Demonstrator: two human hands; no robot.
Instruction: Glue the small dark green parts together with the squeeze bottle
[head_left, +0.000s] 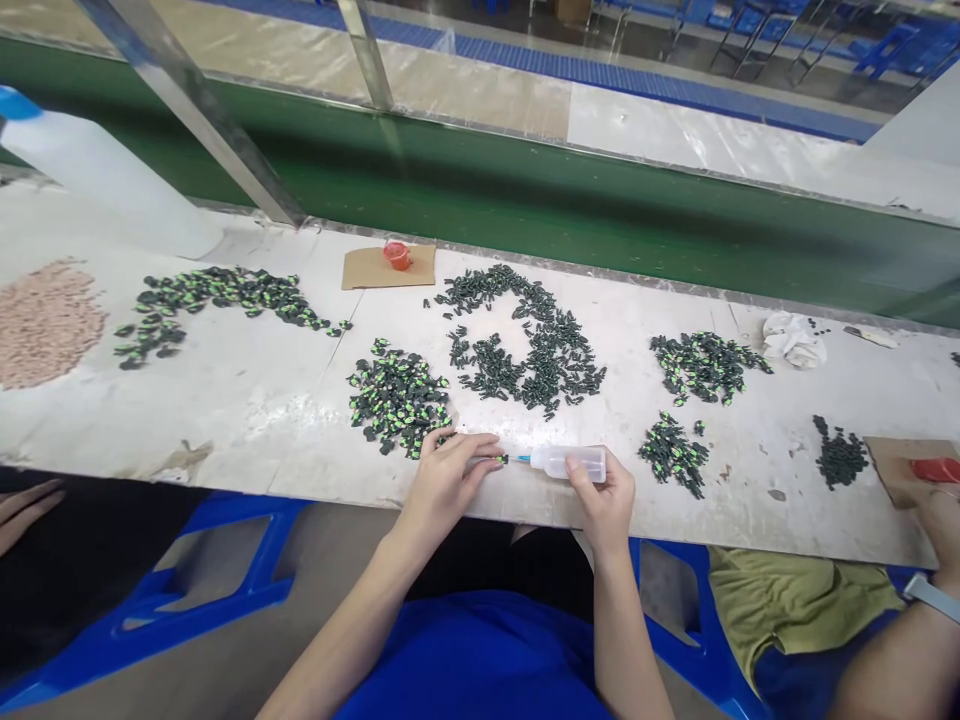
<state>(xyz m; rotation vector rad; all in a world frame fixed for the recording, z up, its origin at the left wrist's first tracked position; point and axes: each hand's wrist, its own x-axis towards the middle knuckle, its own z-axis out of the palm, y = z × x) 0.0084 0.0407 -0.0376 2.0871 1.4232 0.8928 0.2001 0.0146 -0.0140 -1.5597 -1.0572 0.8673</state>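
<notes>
Between the thumb and fingers of my left hand (448,472) is a small black and green part (501,459), partly hidden by the fingertips. My right hand (606,497) grips a translucent squeeze bottle (556,461), held level. Its thin blue needle tip (520,458) points left and reaches close to the small part; I cannot tell if they touch. Just beyond my left hand lies a heap of black and green parts (397,398). Farther back, small dark cylindrical pieces (555,360) spread in a loose ring.
A red cup (397,256) stands on cardboard (361,270). More black and green piles (705,365) lie to the right, pinkish pieces (45,325) at the far left near a large white jug (112,180). A co-worker's hand (941,520) is at right; another person's hand (26,510) at left.
</notes>
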